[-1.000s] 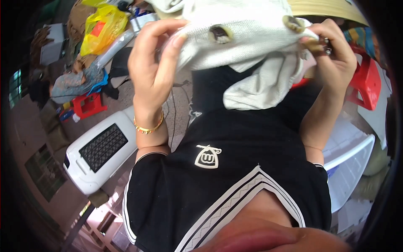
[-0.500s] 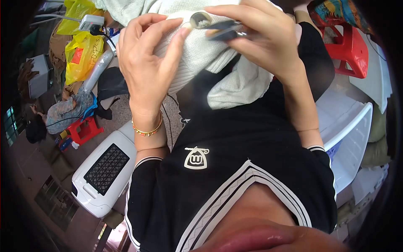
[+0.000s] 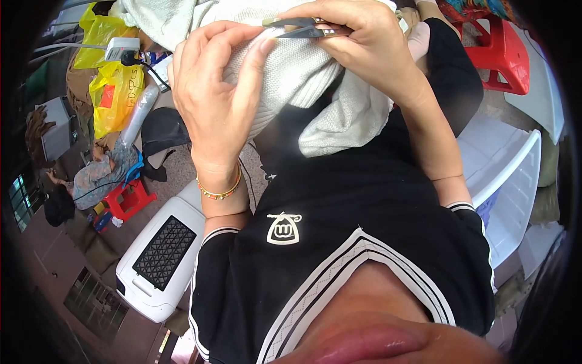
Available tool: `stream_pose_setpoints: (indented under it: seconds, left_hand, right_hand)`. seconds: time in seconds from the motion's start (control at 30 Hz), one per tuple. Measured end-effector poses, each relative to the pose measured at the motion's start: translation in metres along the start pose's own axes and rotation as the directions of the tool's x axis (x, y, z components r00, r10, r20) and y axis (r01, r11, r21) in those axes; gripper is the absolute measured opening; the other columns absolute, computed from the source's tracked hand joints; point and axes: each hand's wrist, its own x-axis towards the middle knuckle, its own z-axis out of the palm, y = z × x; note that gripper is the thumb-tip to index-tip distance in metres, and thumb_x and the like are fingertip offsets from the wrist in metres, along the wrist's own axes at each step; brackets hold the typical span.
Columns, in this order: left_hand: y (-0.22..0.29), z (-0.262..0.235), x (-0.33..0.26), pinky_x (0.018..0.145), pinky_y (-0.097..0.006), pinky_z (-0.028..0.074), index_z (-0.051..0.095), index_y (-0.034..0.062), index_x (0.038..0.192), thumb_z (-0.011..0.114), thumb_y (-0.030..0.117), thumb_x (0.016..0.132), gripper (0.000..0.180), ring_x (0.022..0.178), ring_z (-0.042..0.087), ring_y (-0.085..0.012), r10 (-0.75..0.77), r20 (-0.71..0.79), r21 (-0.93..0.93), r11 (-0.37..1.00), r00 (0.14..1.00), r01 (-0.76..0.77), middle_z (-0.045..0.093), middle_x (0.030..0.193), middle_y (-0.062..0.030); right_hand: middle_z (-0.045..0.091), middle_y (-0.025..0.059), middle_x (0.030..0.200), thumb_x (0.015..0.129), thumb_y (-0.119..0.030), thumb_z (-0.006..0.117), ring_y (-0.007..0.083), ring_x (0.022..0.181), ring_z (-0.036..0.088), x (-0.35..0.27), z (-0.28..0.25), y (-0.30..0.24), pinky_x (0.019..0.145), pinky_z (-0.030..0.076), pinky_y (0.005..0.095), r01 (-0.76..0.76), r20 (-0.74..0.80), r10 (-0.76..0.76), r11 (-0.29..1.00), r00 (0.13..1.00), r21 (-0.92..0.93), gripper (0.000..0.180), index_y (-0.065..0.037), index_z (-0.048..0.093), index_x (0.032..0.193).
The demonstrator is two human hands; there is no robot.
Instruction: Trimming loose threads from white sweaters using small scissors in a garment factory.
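A white knitted garment (image 3: 291, 73) with ribbed parts lies bunched over my lap. My left hand (image 3: 212, 91), a beaded bracelet on its wrist, pinches a bit of this knit between thumb and fingertips. Thread snips (image 3: 303, 33) with dark pointed blades are in my right hand (image 3: 373, 48), its fingers wrapped round their handles. The blades lie just above the cloth, slightly parted, their tips close beside my left thumb and forefinger. What exactly is pinched there is too small to make out.
At the left are yellow plastic bags (image 3: 113, 100), a white power adapter (image 3: 121, 48) with cables, and a person (image 3: 106, 170) by a red stool (image 3: 130, 199). A white case with a black grille (image 3: 163, 252) stands nearer. On the right are another red stool (image 3: 500, 54) and a white plastic bin (image 3: 512, 200).
The snips have moved left, bringing their tips to my left fingertips. A small round rim seen earlier between my hands no longer shows. My left hand keeps its pinch.
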Motion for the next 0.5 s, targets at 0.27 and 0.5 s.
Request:
stream_pose_setpoints:
  seconds: [0.27,0.5]
  left_hand:
    - [-0.004,0.007,0.004,0.075,-0.031,0.044,0.069,0.0055,0.089,0.075,0.008,0.081,0.010,0.080,0.059,-0.0203,0.011,-0.059,-0.122,0.992,0.998,-0.018,0.066,0.091,-0.0047]
    - [0.002,0.011,0.003,0.073,-0.028,0.047,0.064,0.0003,0.094,0.066,0.003,0.090,0.005,0.078,0.059,-0.0184,-0.079,-0.107,-0.270,0.962,0.991,0.048,0.064,0.090,-0.0083]
  right_hand:
    - [0.062,0.0106,0.073,0.078,0.003,0.062,0.0185,0.064,0.058,0.021,-0.013,-0.029,0.058,0.044,0.0290,-0.564,0.216,0.545,0.825,0.810,0.035,0.023,0.002,0.071,0.099]
    - [0.063,0.0117,0.074,0.079,0.001,0.061,0.0193,0.065,0.058,0.026,-0.014,-0.031,0.059,0.045,0.0298,-0.573,0.218,0.552,0.819,0.805,0.038,0.021,0.004,0.070,0.098]
